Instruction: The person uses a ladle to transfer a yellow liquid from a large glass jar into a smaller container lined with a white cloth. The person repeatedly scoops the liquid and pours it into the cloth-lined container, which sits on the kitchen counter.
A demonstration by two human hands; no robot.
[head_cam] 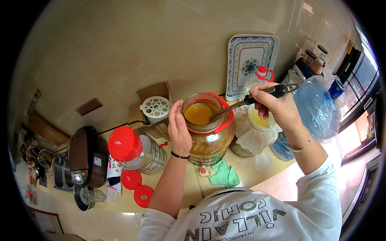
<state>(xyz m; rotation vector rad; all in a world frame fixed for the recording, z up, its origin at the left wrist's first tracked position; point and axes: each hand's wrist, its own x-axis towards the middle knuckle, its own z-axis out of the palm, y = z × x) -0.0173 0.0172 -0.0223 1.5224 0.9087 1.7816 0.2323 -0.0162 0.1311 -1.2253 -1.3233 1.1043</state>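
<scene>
My right hand (273, 104) grips the black handle of a metal ladle (229, 107), whose lower end is inside the open mouth of a large glass jar (208, 147). Orange-brown liquid (197, 114) shows in the mouth; whether it lies in the ladle's bowl cannot be told for sure. The jar has a red plastic handle ring round its neck and a small tap low on its front. My left hand (180, 129), fingers held straight, rests against the left side of the jar's neck. A green cloth (224, 174) lies in front of the jar.
Left stand a glass jar with a red lid (124, 144), loose red lids (143, 195) and a rice cooker (86, 156). Right are a plastic-draped container (259, 132), a clear lid (261, 160) and a bagged blue water bottle (316, 105). A patterned tray (251, 57) leans on the wall.
</scene>
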